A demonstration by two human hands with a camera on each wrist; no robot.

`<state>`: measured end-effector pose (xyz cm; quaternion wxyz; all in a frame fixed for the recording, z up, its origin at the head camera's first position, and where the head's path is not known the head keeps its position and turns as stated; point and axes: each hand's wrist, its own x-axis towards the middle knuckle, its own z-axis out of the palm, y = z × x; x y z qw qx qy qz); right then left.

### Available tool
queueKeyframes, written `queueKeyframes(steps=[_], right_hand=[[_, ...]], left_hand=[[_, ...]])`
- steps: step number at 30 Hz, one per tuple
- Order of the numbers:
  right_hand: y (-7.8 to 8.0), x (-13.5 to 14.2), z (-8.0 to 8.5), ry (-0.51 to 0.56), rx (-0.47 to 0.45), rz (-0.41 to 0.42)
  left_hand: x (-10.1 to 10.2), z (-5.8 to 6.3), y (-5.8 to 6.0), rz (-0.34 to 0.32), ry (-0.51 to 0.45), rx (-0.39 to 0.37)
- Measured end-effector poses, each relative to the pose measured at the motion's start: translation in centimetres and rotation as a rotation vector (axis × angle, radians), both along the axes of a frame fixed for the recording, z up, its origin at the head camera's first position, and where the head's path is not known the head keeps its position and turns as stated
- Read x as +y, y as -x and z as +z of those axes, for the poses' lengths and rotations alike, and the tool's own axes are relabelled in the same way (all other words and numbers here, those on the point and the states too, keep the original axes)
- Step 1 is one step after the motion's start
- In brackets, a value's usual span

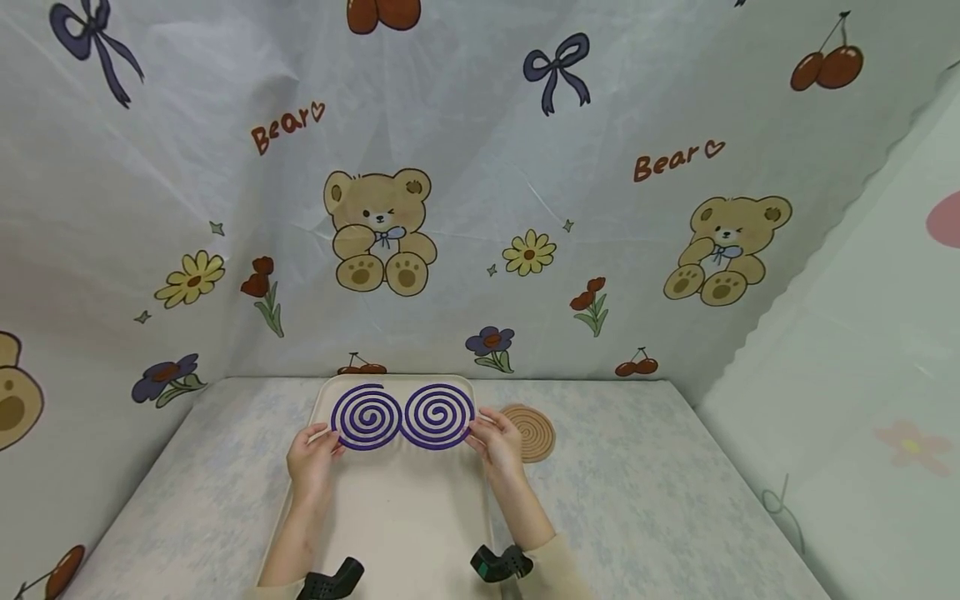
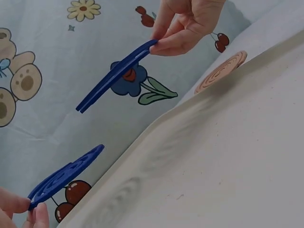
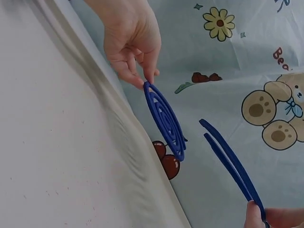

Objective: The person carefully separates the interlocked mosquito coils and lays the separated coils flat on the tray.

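Observation:
My left hand [image 1: 311,462] pinches the outer edge of a blue mosquito coil [image 1: 369,418] between thumb and fingers. A second blue mosquito coil [image 1: 437,415] is pinched at its outer edge by my right hand [image 1: 498,442]. Both coils are held up side by side above the far end of a cream tray [image 1: 405,517]. From the head they look almost touching, but the left wrist view shows a gap between the left coil [image 2: 64,178] and the right coil [image 2: 116,73]. In the right wrist view, the right coil [image 3: 232,164] appears edge-on as two thin layers, slightly apart.
A tan disc with spiral rings [image 1: 536,433] lies on the table [image 1: 637,492], just right of the tray and partly behind my right hand. Behind the table hangs a white sheet [image 1: 465,200] printed with bears and flowers. A thin cord [image 1: 783,504] sits at the right edge.

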<state>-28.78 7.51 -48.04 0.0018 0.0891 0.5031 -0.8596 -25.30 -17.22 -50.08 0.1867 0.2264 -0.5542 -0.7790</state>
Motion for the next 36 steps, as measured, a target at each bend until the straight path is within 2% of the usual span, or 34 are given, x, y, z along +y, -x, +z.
queueKeyframes(steps=[7,13,22,27,32,36], right_hand=[[0.0,0.0,-0.4,-0.018,0.014,-0.019],[-0.1,0.0,-0.7,-0.012,0.027,-0.019],[0.0,-0.5,-1.6,-0.063,0.017,-0.032],[0.1,-0.7,-2.2,-0.085,0.027,-0.037],[0.4,-0.8,-2.8,-0.112,0.038,-0.035],[0.5,-0.9,-3.5,-0.126,0.025,-0.036]], left_hand=[[-0.7,-0.7,-0.2,-0.003,0.057,-0.113],[-1.1,-1.3,-0.1,-0.012,0.111,-0.141],[-1.6,-1.8,-0.4,0.07,0.465,-0.246],[-1.5,-1.8,-0.5,0.121,0.539,-0.271],[-1.3,-1.7,-0.6,0.118,0.604,-0.271],[-1.2,-1.6,-0.7,0.115,0.622,-0.276]])
